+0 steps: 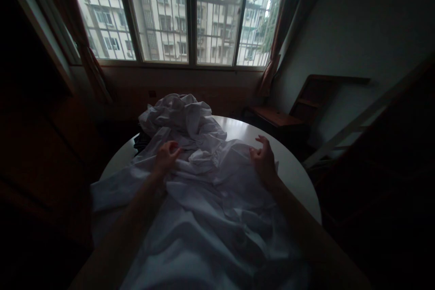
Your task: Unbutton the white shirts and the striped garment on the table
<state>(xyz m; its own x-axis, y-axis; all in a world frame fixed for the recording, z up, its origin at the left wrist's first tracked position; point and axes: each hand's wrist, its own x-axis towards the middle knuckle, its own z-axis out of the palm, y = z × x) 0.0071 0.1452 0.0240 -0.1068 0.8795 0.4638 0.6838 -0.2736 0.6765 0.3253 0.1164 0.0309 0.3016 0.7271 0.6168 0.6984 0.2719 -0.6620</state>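
A large white garment (204, 199), which looks like a shirt, lies wrinkled and spread over a round white table and runs down toward me. A gathered, collar-like part (202, 157) shows between my hands. Over the left part of the cloth is my left hand (166, 157), its fingers loosely curled with a gap between thumb and fingertips. My right hand (263, 156) is at the garment's right side, thumb and bent forefinger apart. No cloth is visibly gripped in either hand; whether they touch it is hard to tell in the dim light.
Crumpled white cloth (178, 111) is heaped at the table's far side, with something dark and striped beside it. The round table (302, 195) shows its rim at right. A wooden chair (278, 117) stands beyond it, below a barred window (163, 18) with curtains.
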